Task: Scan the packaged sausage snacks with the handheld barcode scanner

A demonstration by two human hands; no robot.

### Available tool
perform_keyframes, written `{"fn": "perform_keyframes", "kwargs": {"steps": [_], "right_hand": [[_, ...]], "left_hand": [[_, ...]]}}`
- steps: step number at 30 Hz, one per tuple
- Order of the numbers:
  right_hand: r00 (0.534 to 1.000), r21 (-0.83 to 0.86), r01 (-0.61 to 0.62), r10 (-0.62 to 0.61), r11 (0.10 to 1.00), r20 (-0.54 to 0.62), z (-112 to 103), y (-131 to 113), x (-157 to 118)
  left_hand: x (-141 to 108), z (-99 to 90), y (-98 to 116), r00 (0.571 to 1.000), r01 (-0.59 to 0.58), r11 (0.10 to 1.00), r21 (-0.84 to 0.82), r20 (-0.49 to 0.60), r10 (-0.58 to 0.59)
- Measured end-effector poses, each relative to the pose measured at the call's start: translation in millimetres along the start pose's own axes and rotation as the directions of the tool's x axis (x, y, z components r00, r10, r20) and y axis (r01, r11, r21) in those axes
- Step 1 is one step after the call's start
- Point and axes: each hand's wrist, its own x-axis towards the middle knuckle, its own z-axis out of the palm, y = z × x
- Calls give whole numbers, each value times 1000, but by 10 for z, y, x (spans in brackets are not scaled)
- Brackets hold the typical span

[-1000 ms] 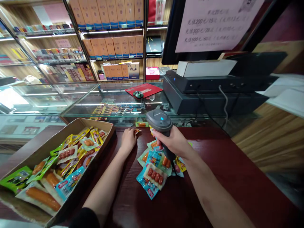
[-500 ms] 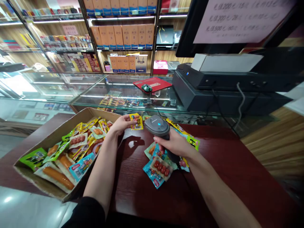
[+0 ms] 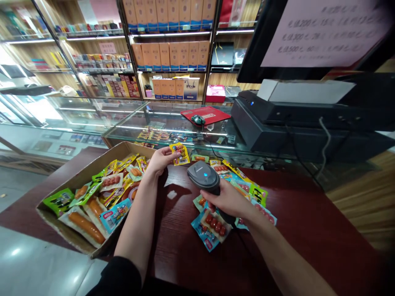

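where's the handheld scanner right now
In the head view, the handheld scanner is near the centre, gripped in the right hand, below and to the right of the yellow packet pinched in the left hand.

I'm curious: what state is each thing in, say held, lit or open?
Yellow packet: raised, held in left hand
Scanner: held in right hand, blue light lit
Cardboard box: open-topped, holding packets
Loose packets: lying, overlapping
Mouse: resting at red mat's edge
Dark machine: blue light on

Bare tabletop (image 3: 177, 242) between forearms (image 3: 139, 218), packets (image 3: 216, 227) crowding right, carton (image 3: 66, 231) left
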Motion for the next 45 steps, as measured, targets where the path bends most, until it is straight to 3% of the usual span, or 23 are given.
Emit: {"fn": "perform_keyframes", "kwargs": {"steps": [20, 25, 30, 33, 37, 45], "right_hand": [[998, -69, 55, -57, 996, -30, 2, 74, 31], [985, -103, 148, -155, 984, -70, 0, -8, 10], [1000, -24, 18, -18, 1000, -15, 19, -86, -33], [1000, -32, -12, 12, 999, -1, 35, -112, -49], [999, -31, -16, 17, 999, 29, 66, -134, -65], [997, -82, 34, -27, 996, 76, 131, -200, -99]], "left_hand": [[-70, 65, 106, 1000, 9, 997, 77, -23, -7], [-52, 26, 55, 1000, 2, 999, 43, 2, -2], [-165, -64, -18, 999, -40, 999, 11, -23, 40], [-358, -159, 57, 990, -92, 996, -2, -112, 91], [-718, -369, 332, 957, -133, 984, 119, -244, 159], [-1513, -1129, 939, 827, -181, 928, 324, -461, 323]]}}
